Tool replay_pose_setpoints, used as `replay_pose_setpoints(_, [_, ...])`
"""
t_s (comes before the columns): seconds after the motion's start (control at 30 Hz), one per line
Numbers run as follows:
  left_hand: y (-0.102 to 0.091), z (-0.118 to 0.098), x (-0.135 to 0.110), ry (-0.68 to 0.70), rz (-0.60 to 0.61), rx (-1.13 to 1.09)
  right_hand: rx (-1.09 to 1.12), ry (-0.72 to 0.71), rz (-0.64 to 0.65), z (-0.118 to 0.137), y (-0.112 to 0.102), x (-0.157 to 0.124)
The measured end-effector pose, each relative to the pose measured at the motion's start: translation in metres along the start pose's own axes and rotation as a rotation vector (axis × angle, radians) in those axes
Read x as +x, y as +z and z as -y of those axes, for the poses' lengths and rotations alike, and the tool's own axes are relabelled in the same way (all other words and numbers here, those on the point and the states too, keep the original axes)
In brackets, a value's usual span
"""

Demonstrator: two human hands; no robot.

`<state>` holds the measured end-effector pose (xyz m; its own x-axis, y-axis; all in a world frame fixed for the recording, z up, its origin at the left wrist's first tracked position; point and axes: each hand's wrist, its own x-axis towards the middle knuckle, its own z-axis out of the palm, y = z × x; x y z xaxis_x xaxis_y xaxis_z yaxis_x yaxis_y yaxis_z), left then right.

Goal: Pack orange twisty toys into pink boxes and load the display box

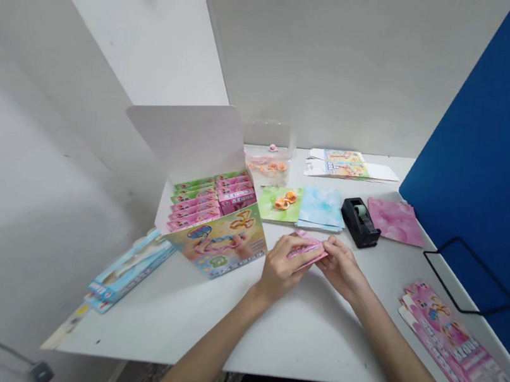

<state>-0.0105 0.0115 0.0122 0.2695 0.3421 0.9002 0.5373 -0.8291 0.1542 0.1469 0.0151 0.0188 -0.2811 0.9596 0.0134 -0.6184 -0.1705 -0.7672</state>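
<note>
Near the middle of the counter [300, 338], just short of the tape dispenser [360, 221], we hold the pink packet [307, 252] in both grips, left hand [278, 266] closed on its left end, right hand [344, 273] on its right, long axis lying side to side.

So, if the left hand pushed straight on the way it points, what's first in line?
The left hand touches the pink packet; beyond that, probably the blue patterned sheets, though depth is unclear.
</note>
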Motion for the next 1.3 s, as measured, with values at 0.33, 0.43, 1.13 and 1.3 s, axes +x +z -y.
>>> replay_pose_setpoints(0.33, [0.001,-0.001,0.0,0.001,-0.012,0.007,-0.038,0.031,-0.019,0.002,0.0,-0.001])
replay_pose_setpoints(0.43, [0.001,-0.002,0.0,0.008,-0.018,0.014,-0.013,0.061,-0.017,0.001,-0.001,-0.002])
replay_pose_setpoints(1.13, [0.0,0.0,-0.004,0.029,0.002,-0.053,0.085,0.459,0.203,0.011,-0.022,0.001])
replay_pose_setpoints(1.3, [0.001,0.001,-0.005,0.026,0.002,-0.065,0.184,0.444,0.168,0.004,-0.02,0.002])
